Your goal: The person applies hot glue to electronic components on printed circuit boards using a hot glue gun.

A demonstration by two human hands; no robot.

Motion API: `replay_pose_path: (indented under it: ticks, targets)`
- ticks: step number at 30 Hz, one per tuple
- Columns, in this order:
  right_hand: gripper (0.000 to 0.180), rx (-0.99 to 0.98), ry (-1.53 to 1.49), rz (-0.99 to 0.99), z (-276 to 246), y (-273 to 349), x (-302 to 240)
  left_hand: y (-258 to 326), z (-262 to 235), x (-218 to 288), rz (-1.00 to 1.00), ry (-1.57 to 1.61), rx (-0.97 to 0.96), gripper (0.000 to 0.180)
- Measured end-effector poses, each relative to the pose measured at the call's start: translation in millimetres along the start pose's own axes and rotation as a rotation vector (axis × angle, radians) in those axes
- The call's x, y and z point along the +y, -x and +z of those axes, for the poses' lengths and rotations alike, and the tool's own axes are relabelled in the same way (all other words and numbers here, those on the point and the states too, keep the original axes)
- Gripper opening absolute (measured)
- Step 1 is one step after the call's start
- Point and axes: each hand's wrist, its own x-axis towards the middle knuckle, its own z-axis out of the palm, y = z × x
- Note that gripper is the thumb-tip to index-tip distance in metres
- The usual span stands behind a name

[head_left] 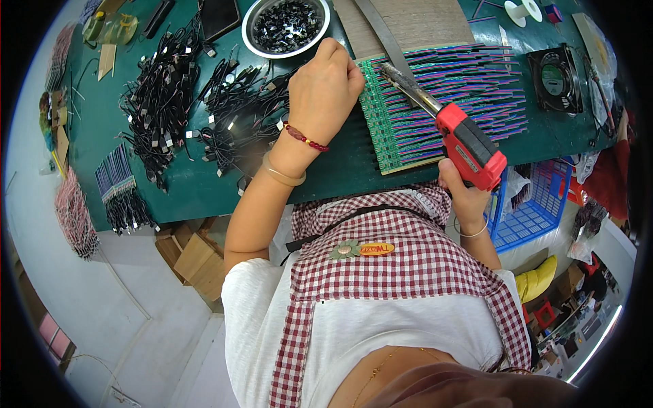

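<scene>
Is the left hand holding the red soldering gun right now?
No, the red soldering gun is gripped by the right hand, while the left hand rests at the edge of the green circuit board panel.

Red soldering gun tilted, tip on green circuit-board panel.

Pretty bright and even overall, looks like soft overhead light since the green table has hardly any hard shadows, just a faint dark patch under the left hand. The steel bowl at the top catches a bit of glare on its rim. Heavy fisheye bend: the table's edges curve and the corners go fully black. Center's sharp, the far right edge gets smeary, and the bottom of the frame is a soft, out-of-focus blur.
</scene>
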Motion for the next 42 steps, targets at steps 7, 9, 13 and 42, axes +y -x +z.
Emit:
replay_pose_path:
  ticks: [7, 9, 13, 42]
  targets:
    - [0.022, -0.037, -0.027, 0.034, -1, 0, 2, -1, -3, 0, 0.022, -0.011, -0.027, 0.009]
    - [0.022, -0.033, -0.029, 0.032, -1, 0, 4, -1, -3, -3, 0.022, -0.004, -0.033, 0.010]
    - [0.022, -0.044, -0.045, 0.030, 0, -1, 5, -1, -4, -3, 0.031, 0.012, -0.052, 0.011]
    - [0.029, 0.011, -0.013, -0.018, -2, 3, 5, 4, -17, 6, 0.142, -0.124, 0.041, 0.011]
